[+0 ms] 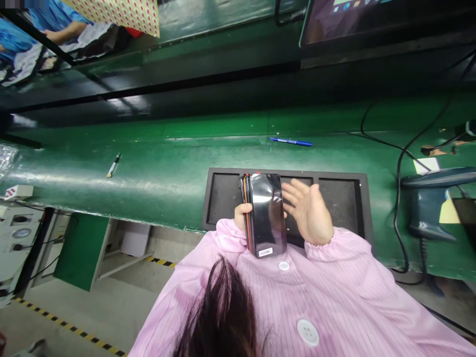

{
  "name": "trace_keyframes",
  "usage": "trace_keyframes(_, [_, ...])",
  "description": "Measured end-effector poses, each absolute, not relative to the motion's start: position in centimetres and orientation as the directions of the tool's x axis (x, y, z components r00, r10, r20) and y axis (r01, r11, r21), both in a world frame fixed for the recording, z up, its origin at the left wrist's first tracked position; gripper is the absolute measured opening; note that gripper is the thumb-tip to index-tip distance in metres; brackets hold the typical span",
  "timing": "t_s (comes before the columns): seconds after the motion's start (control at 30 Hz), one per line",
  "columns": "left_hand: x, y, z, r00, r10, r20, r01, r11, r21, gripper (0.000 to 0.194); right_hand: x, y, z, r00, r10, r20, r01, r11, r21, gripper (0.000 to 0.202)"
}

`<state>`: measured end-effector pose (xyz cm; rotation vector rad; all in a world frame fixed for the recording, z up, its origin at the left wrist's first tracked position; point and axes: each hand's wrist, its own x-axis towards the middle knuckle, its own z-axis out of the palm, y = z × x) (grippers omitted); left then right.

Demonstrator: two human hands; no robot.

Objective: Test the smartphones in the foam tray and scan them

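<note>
My left hand (243, 215) is closed around a stack of smartphones (267, 213), held upright on edge close to my chest. The front phone has a dark glossy screen and a small white label at its lower end; black and orange edges show behind it. Just right of the stack, my right hand (310, 210) is open, palm up and fingers spread, slightly blurred, with nothing in it. Beneath both hands lies a black tray (366, 208) with shallow compartments. The stack and my hands hide part of its middle.
A blue pen (291, 142) lies beyond the tray on the green workbench (167, 173). A marker (113, 165) rests to the left. At right stand a dark scanner-like device (431, 208) and black cables (398, 198). A monitor (357, 25) sits above; a person in blue (61, 20) is across.
</note>
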<state>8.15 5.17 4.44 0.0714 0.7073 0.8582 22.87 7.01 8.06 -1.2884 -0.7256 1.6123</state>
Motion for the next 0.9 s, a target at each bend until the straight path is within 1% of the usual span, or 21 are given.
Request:
trace_keyframes(0.07, [8.1,5.4,4.4,0.390,0.720,-0.574,-0.656,0.655,0.376,0.039,22.4,5.7,7.1,-0.163,0.854,-0.493,-0.219,-0.519,-0.826,0.051])
trace_keyframes(0.13, [8.3,5.6,4.6,0.341,0.726,-0.597,-0.628,0.649,0.430,0.028,21.8,4.7,6.4,-0.238,0.808,-0.539,-0.145,-0.578,-0.803,0.050])
trace_keyframes(0.17, [8.5,5.6,4.8,0.315,0.731,-0.606,-0.615,0.643,0.456,0.025,21.6,4.5,6.2,-0.236,0.794,-0.560,-0.130,-0.597,-0.792,0.051])
trace_keyframes(0.23, [8.6,5.5,5.1,0.287,0.740,-0.609,-0.600,0.634,0.487,0.023,21.4,4.3,6.0,-0.187,0.784,-0.592,-0.161,-0.619,-0.768,0.054])
trace_keyframes(0.3, [8.4,5.4,5.2,0.321,0.732,-0.600,-0.587,0.651,0.481,0.027,21.7,4.3,6.0,-0.195,0.792,-0.579,-0.249,-0.611,-0.752,0.057])
trace_keyframes(0.37, [7.6,5.3,5.0,0.403,0.714,-0.573,-0.584,0.682,0.439,0.040,22.7,4.4,6.0,-0.224,0.807,-0.546,-0.344,-0.590,-0.730,0.060])
trace_keyframes(0.43, [6.7,5.4,4.5,0.507,0.684,-0.525,-0.579,0.721,0.380,0.053,24.2,4.5,6.0,-0.203,0.810,-0.550,-0.399,-0.581,-0.709,0.063])
trace_keyframes(0.47, [6.2,5.5,4.2,0.552,0.669,-0.497,-0.575,0.738,0.355,0.059,25.1,4.5,5.9,-0.163,0.808,-0.567,-0.405,-0.579,-0.708,0.064])
trace_keyframes(0.53, [5.6,5.7,3.4,0.622,0.640,-0.451,-0.561,0.766,0.313,0.066,27.1,4.6,5.6,-0.010,0.806,-0.592,-0.366,-0.554,-0.748,0.065])
trace_keyframes(0.6, [5.5,5.8,2.5,0.667,0.613,-0.424,-0.547,0.789,0.280,0.070,29.1,4.6,5.2,0.179,0.808,-0.562,-0.246,-0.516,-0.820,0.064])
trace_keyframes(0.67, [5.7,5.7,1.6,0.674,0.610,-0.417,-0.552,0.791,0.263,0.072,30.8,4.6,4.9,0.338,0.797,-0.500,-0.025,-0.524,-0.851,0.062])
trace_keyframes(0.7, [5.9,5.7,1.1,0.659,0.623,-0.422,-0.567,0.780,0.265,0.072,31.5,4.5,4.8,0.400,0.789,-0.467,0.112,-0.548,-0.829,0.060])
trace_keyframes(0.73, [6.1,5.7,0.7,0.636,0.639,-0.432,-0.585,0.765,0.270,0.073,32.0,4.4,4.8,0.452,0.777,-0.438,0.248,-0.581,-0.775,0.058])
trace_keyframes(0.8, [6.3,5.7,0.0,0.585,0.669,-0.458,-0.617,0.734,0.284,0.073,32.5,4.4,5.0,0.529,0.748,-0.402,0.463,-0.651,-0.601,0.057])
trace_keyframes(0.9, [6.1,6.0,-0.5,0.579,0.674,-0.459,-0.617,0.730,0.295,0.073,32.3,4.6,5.3,0.580,0.713,-0.395,0.623,-0.700,-0.349,0.061])
